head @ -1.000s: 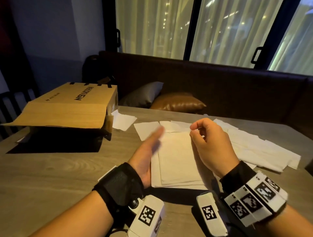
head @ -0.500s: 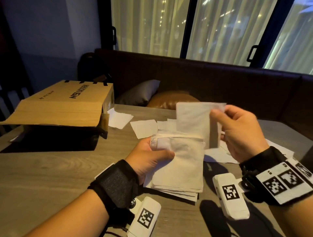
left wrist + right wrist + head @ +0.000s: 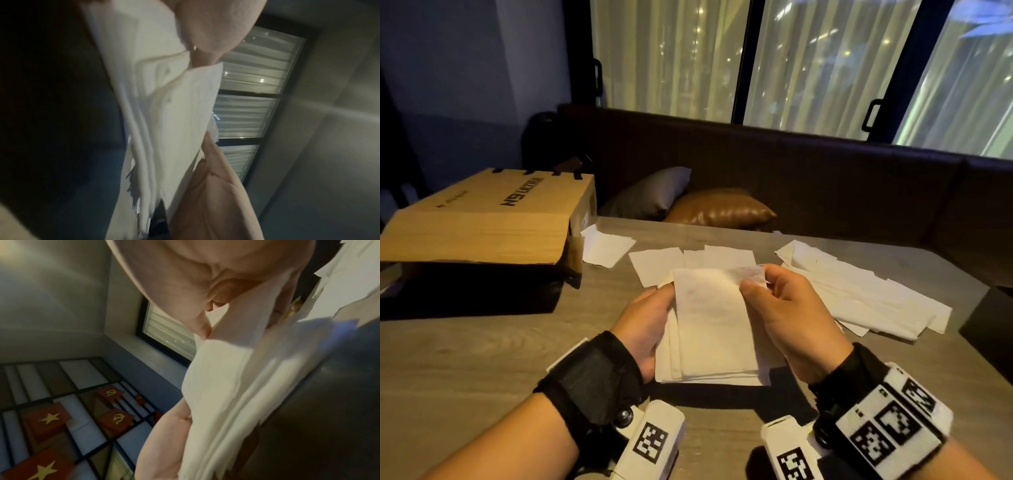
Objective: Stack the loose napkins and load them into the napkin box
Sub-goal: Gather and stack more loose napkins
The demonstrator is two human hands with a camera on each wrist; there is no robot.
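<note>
A stack of white napkins [image 3: 709,329] is held above the wooden table [image 3: 482,342] in front of me. My left hand [image 3: 650,315] grips its left edge, thumb on top. My right hand [image 3: 767,291] pinches the top napkin's far right corner as it lies on the stack. The stack's layered edges [image 3: 148,146] show in the left wrist view and again as the stack [image 3: 222,394] in the right wrist view. Loose napkins [image 3: 859,294] lie spread on the right, others [image 3: 657,263] lie just beyond the stack. The cardboard box [image 3: 493,219] stands at the far left, flap open.
One napkin [image 3: 606,245] lies beside the box's open end. Two cushions [image 3: 688,205] sit on the dark bench behind the table. A dark object [image 3: 989,322] is at the table's right edge. Bare tabletop lies at the near left.
The left hand lifted the stack off the table. The right hand picked up a single napkin, held it upright, and has now laid it flat on top of the stack.
</note>
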